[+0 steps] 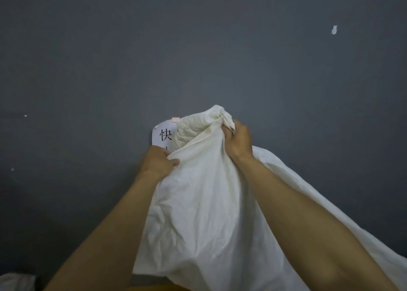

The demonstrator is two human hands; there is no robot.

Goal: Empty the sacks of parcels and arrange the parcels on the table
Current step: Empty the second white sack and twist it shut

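A large white cloth sack (202,213) is held up in front of me, filling the lower middle of the view. My left hand (157,162) grips a fold of the cloth at the sack's left side. My right hand (237,142) grips the bunched top of the sack, slightly higher. The sack hangs slack and creased down to the bottom edge. No parcels show; whatever is inside is hidden by the cloth.
A dark grey wall (198,48) fills the background. A white paper sign (164,136) with black characters is stuck to it, half hidden behind the sack. Another piece of white cloth (15,282) lies at the bottom left corner.
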